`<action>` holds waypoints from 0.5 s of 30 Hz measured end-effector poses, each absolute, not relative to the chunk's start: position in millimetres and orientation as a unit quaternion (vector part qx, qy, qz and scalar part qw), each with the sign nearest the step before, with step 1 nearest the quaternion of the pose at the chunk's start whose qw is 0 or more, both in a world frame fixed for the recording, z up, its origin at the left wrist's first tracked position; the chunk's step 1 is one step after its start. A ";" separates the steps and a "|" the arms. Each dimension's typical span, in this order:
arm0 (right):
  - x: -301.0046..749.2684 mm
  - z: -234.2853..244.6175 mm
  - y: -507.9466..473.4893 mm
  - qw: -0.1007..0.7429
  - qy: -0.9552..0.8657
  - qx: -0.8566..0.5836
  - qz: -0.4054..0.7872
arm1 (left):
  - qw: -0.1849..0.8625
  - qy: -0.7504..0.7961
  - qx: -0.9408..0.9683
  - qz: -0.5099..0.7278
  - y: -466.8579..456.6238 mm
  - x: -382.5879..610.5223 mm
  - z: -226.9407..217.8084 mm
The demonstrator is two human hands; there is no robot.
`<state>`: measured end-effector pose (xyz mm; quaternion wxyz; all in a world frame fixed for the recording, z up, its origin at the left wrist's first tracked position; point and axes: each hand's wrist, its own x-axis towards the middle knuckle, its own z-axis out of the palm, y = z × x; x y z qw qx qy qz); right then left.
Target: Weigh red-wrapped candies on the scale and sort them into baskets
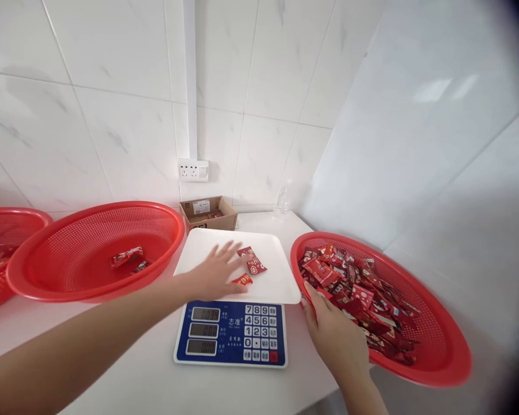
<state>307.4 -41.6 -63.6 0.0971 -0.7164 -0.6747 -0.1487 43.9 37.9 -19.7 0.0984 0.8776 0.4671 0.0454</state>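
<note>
My left hand (216, 271) is over the white pan (281, 291) of a digital scale, its fingers spread. Beside the fingers lies a dark red snack packet (253, 261) with white print. A smaller, brighter red packet (242, 280) lies by the thumb, partly covered by it. Below the pan, the blue scale panel (231, 334) has number keys and three displays. My right hand (335, 334) grips the near left rim of a red plastic basket (452, 357), close to the pan's right corner. Many red snack packets (358, 294) fill that basket, which appears tilted.
A second red basket (95, 230) stands left of the scale with a few packets inside. Another red basket (15, 216) is cut off at the far left. Behind the pan are a small cardboard box (210, 216) and a clear plastic bottle (283, 202) by the tiled wall.
</note>
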 end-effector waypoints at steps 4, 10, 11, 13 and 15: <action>306.8 -65.5 -41.4 0.091 -0.674 -0.717 -0.151 | 0.095 0.417 0.903 0.046 52.8 84.8 -28.2; 307.1 -69.2 -40.6 0.103 -0.677 -0.710 -0.165 | 0.066 0.459 0.885 0.044 78.5 93.3 -23.8; 307.6 -69.7 -40.3 0.105 -0.678 -0.709 -0.162 | 0.067 0.473 0.878 0.041 80.3 90.3 -22.0; 309.1 -70.6 -39.6 0.104 -0.680 -0.709 -0.154 | 0.068 0.504 0.860 0.046 80.7 79.3 -16.2; 310.9 -71.5 -38.5 0.100 -0.681 -0.711 -0.148 | 0.060 0.539 0.837 0.073 76.7 60.4 -7.0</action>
